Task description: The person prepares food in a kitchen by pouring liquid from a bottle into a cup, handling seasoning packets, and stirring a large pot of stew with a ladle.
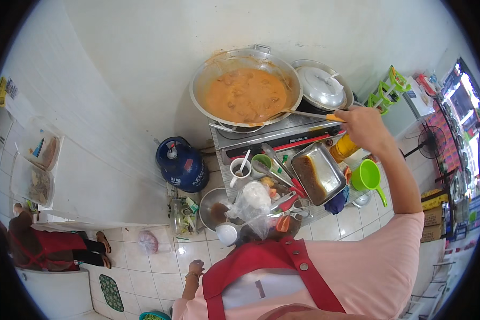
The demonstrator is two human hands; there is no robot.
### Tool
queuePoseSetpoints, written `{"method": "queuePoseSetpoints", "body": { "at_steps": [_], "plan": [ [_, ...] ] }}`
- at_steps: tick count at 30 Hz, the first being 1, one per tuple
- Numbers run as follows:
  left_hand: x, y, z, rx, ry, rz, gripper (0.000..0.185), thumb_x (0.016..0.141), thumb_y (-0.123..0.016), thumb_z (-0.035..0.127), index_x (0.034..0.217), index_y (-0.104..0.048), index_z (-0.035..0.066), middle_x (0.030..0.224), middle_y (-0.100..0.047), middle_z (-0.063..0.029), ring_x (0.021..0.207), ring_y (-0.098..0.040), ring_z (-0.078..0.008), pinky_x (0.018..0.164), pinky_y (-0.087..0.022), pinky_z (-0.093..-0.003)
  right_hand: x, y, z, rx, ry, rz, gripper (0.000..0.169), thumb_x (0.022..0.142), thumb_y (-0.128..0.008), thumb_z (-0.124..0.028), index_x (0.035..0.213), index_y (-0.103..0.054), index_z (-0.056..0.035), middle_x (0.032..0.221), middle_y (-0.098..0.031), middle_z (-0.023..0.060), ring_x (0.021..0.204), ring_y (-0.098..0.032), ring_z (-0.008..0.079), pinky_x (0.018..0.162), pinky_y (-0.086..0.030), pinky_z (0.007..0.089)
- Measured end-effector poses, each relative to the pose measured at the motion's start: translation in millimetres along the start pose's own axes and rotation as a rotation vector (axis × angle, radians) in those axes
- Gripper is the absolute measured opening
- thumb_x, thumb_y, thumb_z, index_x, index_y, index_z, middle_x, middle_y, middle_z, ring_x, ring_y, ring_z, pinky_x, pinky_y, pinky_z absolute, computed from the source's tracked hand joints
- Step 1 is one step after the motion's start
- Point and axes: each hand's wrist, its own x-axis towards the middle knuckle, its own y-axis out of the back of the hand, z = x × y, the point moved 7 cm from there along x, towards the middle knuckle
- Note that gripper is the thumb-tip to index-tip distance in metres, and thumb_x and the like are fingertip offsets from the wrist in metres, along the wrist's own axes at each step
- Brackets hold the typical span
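My right hand (362,126) grips the orange handle of a long metal ladle or turner (310,115), whose head is hidden in the orange stew. The stew (246,96) with chunks in it fills much of a large metal wok (198,90) on a gas stove (240,138). Low at my side hangs my left hand (196,267), holding nothing, its fingers loosely curled. Behind the stove's right half, a second pan holds a round metal lid (320,86). In front of the stove lie a rectangular metal tray (334,176) with brown residue, red-handled tongs (282,166) and a white mug (240,172) with a spoon.
A blue gas cylinder (183,164) stands left of the stove. Near me are a metal bowl (208,208), a plastic bag (256,196), scissors (298,210), a bottle of yellow oil (344,148) and a green dipper (366,175). Another person (48,244) in a red apron stands at far left.
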Motion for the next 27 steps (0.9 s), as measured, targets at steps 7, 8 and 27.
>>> {"method": "queuePoseSetpoints", "body": {
  "at_steps": [7, 8, 27],
  "plan": [
    [-8, 2, -3, 0.0, -0.018, 0.003, 0.037, 0.084, -0.059, 0.018, 0.119, -0.059, 0.006, 0.099, -0.066, -0.0104, 0.075, -0.069, -0.0227, 0.053, -0.055, -0.0346, 68, -137, -36, 0.029, -0.032, 0.028, 0.036, 0.079, -0.056, -0.008, 0.115, -0.06, -0.0041, 0.085, -0.065, 0.0171, 0.077, -0.066, 0.0325, 0.065, -0.053, 0.0419],
    [-9, 2, -3, -0.003, -0.02, 0.003, 0.037, 0.084, -0.059, 0.018, 0.119, -0.059, 0.006, 0.099, -0.066, -0.0104, 0.075, -0.069, -0.0227, 0.053, -0.055, -0.0346, 83, -149, -34, 0.046, -0.083, 0.054, 0.034, 0.08, -0.056, -0.01, 0.113, -0.061, -0.0047, 0.084, -0.065, 0.0176, 0.078, -0.066, 0.0325, 0.065, -0.053, 0.0426],
    [-15, -16, -35, 1.157, -0.835, 0.11, 0.011, 0.076, -0.059, 0.021, 0.075, -0.065, 0.012, 0.086, -0.065, -0.0094, 0.086, -0.064, -0.0308, 0.073, -0.054, -0.0429, 151, -193, 90, 0.652, -0.669, -0.173, 0.032, 0.087, -0.062, -0.032, 0.075, -0.068, -0.0025, 0.054, -0.055, 0.0079, 0.042, -0.049, 0.015, 0.04, -0.038, 0.0327]
  ]
}}
